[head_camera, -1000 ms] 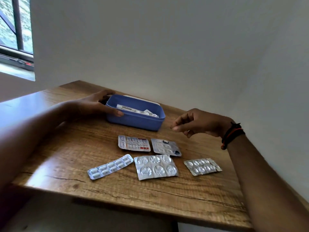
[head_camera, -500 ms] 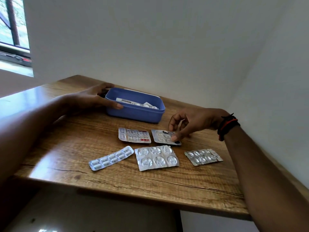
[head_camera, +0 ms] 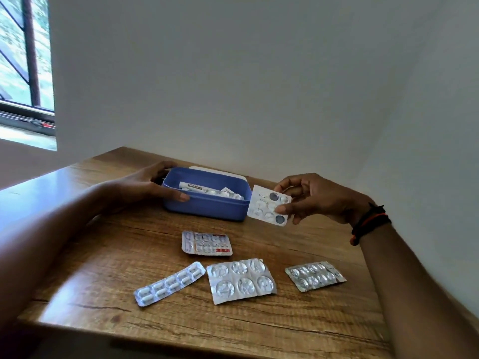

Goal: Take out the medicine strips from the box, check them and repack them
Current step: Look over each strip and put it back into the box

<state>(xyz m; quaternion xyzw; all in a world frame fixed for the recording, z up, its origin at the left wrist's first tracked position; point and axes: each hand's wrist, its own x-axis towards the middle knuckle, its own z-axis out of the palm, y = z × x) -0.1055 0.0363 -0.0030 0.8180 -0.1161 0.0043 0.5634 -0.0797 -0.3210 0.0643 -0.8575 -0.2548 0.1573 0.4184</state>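
Note:
A blue box stands at the back of the wooden table with a tube and some strips inside. My left hand grips its left end, thumb along the front wall. My right hand pinches a silver strip with two dark empty pockets, held upright above the table just right of the box. On the table lie several strips: one with red print, a long one of white capsules, a large six-tablet one and a small silver one.
A white lid lies behind the box. White walls close off the table's back and right side. A window is at the upper left. The table's front edge runs along the bottom.
My right hand came down onto the strip lying right of the red-printed one, pinched it and lifted it up beside the box. My left hand stayed on the box.

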